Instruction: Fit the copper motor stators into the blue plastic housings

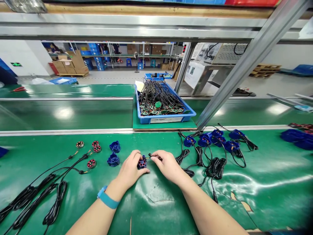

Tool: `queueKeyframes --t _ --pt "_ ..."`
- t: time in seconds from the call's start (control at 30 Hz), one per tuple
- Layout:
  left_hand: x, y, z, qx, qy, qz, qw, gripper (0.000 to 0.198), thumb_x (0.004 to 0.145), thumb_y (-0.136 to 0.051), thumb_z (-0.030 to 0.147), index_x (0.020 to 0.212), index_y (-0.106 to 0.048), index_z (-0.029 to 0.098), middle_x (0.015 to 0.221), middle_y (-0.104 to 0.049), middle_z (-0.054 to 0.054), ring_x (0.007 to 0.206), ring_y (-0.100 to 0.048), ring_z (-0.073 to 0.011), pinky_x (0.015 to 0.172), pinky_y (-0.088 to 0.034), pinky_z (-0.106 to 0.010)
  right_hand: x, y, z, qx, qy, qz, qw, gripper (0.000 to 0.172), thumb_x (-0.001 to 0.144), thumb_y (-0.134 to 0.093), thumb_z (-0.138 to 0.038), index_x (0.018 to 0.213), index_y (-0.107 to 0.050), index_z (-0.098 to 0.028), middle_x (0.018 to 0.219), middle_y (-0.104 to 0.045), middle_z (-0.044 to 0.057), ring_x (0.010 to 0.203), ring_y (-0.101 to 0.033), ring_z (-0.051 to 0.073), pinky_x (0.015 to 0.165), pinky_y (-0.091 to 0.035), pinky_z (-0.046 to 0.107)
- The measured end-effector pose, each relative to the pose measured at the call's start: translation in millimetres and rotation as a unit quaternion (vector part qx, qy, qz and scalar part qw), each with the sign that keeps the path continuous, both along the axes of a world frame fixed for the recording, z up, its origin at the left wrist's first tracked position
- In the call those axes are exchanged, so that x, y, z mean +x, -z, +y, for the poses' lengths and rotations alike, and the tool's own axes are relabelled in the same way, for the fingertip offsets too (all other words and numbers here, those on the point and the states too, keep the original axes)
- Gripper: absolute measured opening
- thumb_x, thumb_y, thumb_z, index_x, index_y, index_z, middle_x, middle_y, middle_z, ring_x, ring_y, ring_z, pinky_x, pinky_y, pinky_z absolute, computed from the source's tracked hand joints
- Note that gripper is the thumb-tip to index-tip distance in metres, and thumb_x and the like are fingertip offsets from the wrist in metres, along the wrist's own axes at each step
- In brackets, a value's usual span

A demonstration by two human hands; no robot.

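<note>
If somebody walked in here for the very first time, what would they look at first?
Probably the blue tray just beyond the hands, heaped with tangled black cables and green circuit boards. Next, perhaps, the two hands at the middle of the green table: the left hand holds a dark blue housing, while the right hand pinches a black lead beside it. A bright teal wristband stands out on the left wrist.

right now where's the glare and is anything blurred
Head view: white glare streaks the green tabletop at right, bright patches on the strip behind it; head view: blue parts at far right look smeared, left hand and right hand clearer.
</note>
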State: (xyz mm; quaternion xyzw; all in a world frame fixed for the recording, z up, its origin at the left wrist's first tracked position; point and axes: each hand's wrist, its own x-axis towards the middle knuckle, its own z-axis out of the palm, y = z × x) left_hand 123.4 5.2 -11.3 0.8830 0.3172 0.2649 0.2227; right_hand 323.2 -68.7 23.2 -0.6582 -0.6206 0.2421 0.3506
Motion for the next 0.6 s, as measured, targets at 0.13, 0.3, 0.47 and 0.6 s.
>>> queueKeyframes --t 0.13,0.3,0.47,0.6 --pt "-0.7 -6.7 -5.9 -0.035 0.046 -0.009 0.998 0.036 0.083 -0.073 0.032 0.109 -0.051 0.022 0.133 -0.057 -0.012 0.099 -0.065 -0.0218 0.086 -0.057 -0.039 1.4 0.9 0.9 0.006 0.007 -0.008 1.000 0.015 0.094 -0.058 -0.021 0.097 -0.072 -0.018 0.098 -0.073 0.006 0.093 -0.066 0.020 0.086 -0.049 0.032" --pt "-0.7 -15.5 -7.2 -0.067 0.114 -0.006 0.991 0.024 0.094 -0.055 0.021 0.118 -0.057 0.025 0.120 -0.061 -0.007 0.085 -0.061 -0.0147 0.077 -0.055 -0.030 -4.4 1.9 -0.9 -0.001 0.047 -0.013 0.999 0.014 0.094 -0.056 -0.022 0.085 -0.065 -0.017 0.082 -0.069 0.004 0.076 -0.062 0.017 0.074 -0.045 0.030" --pt "0.4 -7.8 -4.4 -0.029 0.084 -0.008 0.996 0.031 0.093 -0.062 0.028 0.123 -0.055 0.023 0.117 -0.063 -0.008 0.103 -0.063 -0.0213 0.089 -0.057 -0.037 -12.2 4.9 -3.7 -0.070 0.075 0.059 0.993 0.023 0.093 -0.057 -0.031 0.073 -0.057 -0.018 0.067 -0.063 0.001 0.061 -0.053 0.014 0.061 -0.039 0.026" --pt "1.1 -0.6 -4.2 0.018 0.086 -0.011 0.996 0.027 0.095 -0.060 0.029 0.121 -0.058 0.022 0.121 -0.064 -0.009 0.107 -0.064 -0.0227 0.094 -0.057 -0.039 -12.5 8.5 -2.2 -0.151 0.055 0.197 0.967 0.030 0.091 -0.056 -0.040 0.069 -0.052 -0.019 0.054 -0.055 -0.002 0.047 -0.041 0.009 0.048 -0.031 0.022"
